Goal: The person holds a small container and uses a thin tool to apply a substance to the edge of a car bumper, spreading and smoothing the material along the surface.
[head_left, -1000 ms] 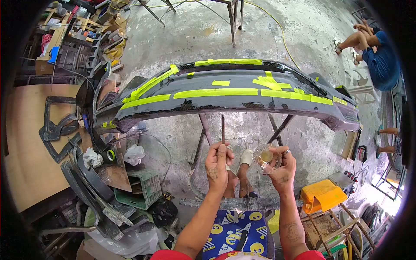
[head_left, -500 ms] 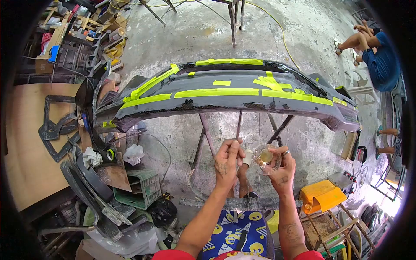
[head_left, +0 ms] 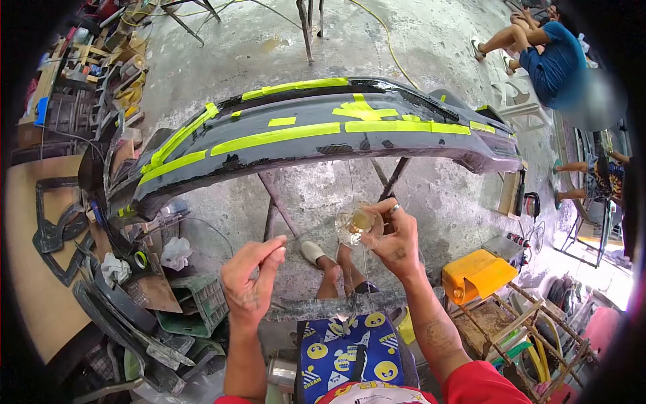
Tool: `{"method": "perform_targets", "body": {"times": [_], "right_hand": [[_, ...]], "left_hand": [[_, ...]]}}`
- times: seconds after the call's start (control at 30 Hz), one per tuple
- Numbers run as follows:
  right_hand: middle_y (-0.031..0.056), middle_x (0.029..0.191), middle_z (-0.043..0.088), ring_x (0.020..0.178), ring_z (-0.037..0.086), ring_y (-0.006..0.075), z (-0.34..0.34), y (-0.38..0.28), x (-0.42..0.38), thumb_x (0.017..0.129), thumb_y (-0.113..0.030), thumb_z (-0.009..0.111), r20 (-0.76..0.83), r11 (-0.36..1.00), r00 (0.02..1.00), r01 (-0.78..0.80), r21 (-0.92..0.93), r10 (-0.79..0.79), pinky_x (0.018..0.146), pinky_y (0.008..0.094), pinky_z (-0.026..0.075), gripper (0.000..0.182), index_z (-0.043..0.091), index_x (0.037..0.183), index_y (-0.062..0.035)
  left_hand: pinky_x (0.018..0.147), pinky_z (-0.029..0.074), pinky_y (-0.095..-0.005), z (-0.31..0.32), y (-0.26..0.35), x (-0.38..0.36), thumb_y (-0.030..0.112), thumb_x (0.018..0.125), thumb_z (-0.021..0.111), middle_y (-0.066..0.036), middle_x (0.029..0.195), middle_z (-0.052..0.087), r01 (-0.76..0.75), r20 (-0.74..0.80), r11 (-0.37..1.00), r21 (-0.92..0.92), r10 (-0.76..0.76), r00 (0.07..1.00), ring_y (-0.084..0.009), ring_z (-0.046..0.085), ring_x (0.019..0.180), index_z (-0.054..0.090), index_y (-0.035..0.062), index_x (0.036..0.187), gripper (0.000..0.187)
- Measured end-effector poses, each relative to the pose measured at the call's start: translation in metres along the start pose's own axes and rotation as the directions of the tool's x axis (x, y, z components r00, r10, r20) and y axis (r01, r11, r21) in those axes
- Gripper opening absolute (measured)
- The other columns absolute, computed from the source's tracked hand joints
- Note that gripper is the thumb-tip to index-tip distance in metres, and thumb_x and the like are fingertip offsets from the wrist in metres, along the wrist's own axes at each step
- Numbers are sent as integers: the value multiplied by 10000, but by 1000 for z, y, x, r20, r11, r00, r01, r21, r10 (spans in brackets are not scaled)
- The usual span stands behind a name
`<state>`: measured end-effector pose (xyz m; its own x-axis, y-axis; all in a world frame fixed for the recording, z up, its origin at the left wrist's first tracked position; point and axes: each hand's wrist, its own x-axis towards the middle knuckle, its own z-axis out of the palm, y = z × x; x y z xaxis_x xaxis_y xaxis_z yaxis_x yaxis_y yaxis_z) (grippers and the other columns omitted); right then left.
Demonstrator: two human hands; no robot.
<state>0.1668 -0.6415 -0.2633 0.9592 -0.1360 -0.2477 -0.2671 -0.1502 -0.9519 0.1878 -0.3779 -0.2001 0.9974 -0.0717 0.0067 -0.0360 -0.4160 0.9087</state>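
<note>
My right hand grips a clear plastic cup with yellowish liquid at its bottom, held over the floor. To the left, my left hand is closed with thumb and forefinger pinched; whatever it may hold is hidden. Beyond both hands lies a long grey car bumper, with black woven patches and strips of yellow-green masking tape. Neither hand touches the bumper. It rests on a metal stand.
A yellow plastic container sits on a rusty frame at right. At left are a green crate, dark trim parts and a wooden board. A blue patterned seat is below me. A person in blue sits at upper right.
My left hand has moved left and down, and the thin dark stick seen at its fingers no longer shows. The view has shifted right. My right hand still holds the cup.
</note>
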Motion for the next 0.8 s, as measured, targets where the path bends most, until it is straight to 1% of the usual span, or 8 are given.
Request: {"method": "perform_targets", "body": {"times": [0.07,0.1,0.17,0.3,0.37,0.47,0.57,0.8], "right_hand": [[15,818,667,723,586,76,1,-5,1,760,-76,845,10,998,999,43,-48,-42,644,259,505,380,660,1088,-28],[2,789,641,682,558,79,3,-7,1,762,-78,853,21,992,996,89,-93,-87,617,263,491,383,661,1090,-31],[0,763,613,662,539,86,5,-8,0,761,-74,858,31,986,994,105,-131,-102,603,266,480,390,664,1096,-34],[13,707,557,629,540,109,12,-10,-2,758,-52,856,51,964,986,164,-211,-157,580,273,471,407,671,1120,-42],[20,707,562,622,547,118,14,-12,-4,758,-47,853,69,955,982,189,-228,-178,577,278,474,410,672,1126,-45],[31,706,570,611,562,134,18,-21,-7,759,-37,847,85,933,972,234,-273,-219,571,286,480,409,672,1130,-47],[20,703,577,607,561,119,20,-31,-10,752,-29,859,101,895,957,291,-338,-272,574,278,490,408,664,1109,-54],[8,692,562,602,555,105,27,-75,-27,728,-16,877,106,847,928,369,-384,-356,571,267,491,422,670,1092,-73]], "left_hand": [[584,471,-333,-15,20,6,35,882,740,-89,711,621,-147,188,965,216,107,976,-206,583,592,744,31,1092,209],[584,471,-333,-18,25,9,35,882,740,-89,711,621,-142,181,965,219,103,978,-206,583,592,744,31,1092,209],[557,442,-330,-17,34,15,5,830,781,-84,745,636,-342,297,881,328,248,922,-228,574,601,754,46,1039,215],[579,450,-363,-15,40,24,17,820,779,-63,753,614,-440,323,800,407,325,889,-253,577,633,747,63,1045,232],[682,455,-371,-18,39,27,112,818,729,-65,834,547,-534,449,717,448,336,828,-243,574,771,711,33,1139,331],[691,442,-382,-20,46,26,13,798,752,-59,817,557,-558,436,701,444,375,818,-246,568,766,731,64,1115,322],[712,442,-385,-34,59,27,8,790,750,-69,837,549,-579,489,711,399,369,790,-257,560,789,730,55,1114,328],[715,441,-385,-84,84,5,13,796,774,-70,843,547,-557,391,713,426,410,824,-261,534,772,734,55,1104,314]]}}
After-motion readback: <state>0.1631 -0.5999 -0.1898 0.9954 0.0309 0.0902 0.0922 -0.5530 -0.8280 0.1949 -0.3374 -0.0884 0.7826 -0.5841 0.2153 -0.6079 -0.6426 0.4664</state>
